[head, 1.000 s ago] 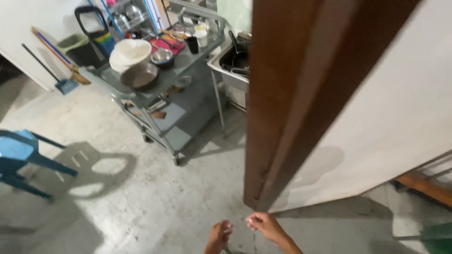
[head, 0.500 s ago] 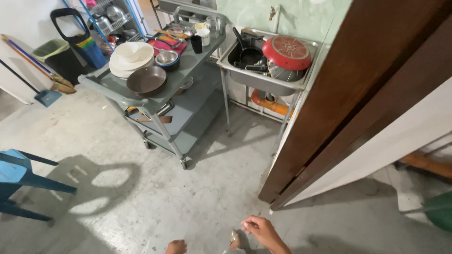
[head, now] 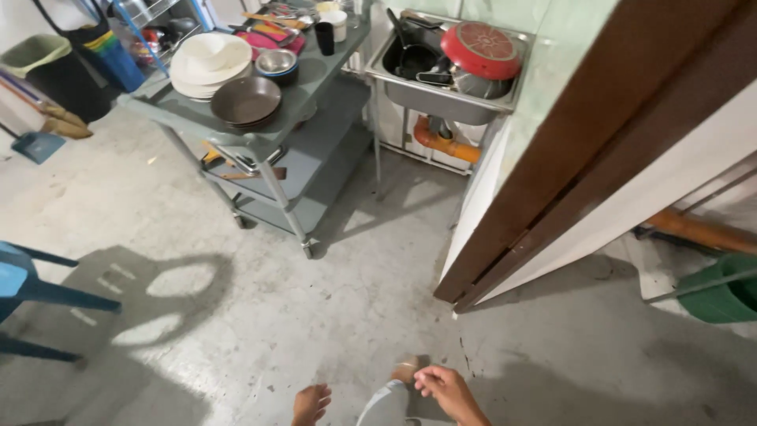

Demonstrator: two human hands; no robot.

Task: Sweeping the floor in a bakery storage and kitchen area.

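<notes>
My right hand (head: pixel 443 389) hangs low at the bottom of the view, fingers loosely curled and holding nothing. It is over the bare concrete floor (head: pixel 260 323), just right of my grey-clad leg (head: pixel 385 405). My bare feet (head: pixel 311 404) show beside it. My left hand is out of view. The nearest thing ahead is a brown door (head: pixel 583 150) standing open at the right.
A grey wheeled cart (head: pixel 272 130) holds white plates (head: pixel 206 61), a brown bowl (head: pixel 246 100) and a metal bowl (head: pixel 277 63). A steel sink (head: pixel 441 87) holds a red lid (head: pixel 481 49) and pans. A blue chair (head: pixel 31 288) stands at left, a green tub (head: pixel 721 292) at right.
The view has moved forward and right, so the cart and sink are nearer and the sink is in full view. My right hand stays low, and my feet have stepped on.
</notes>
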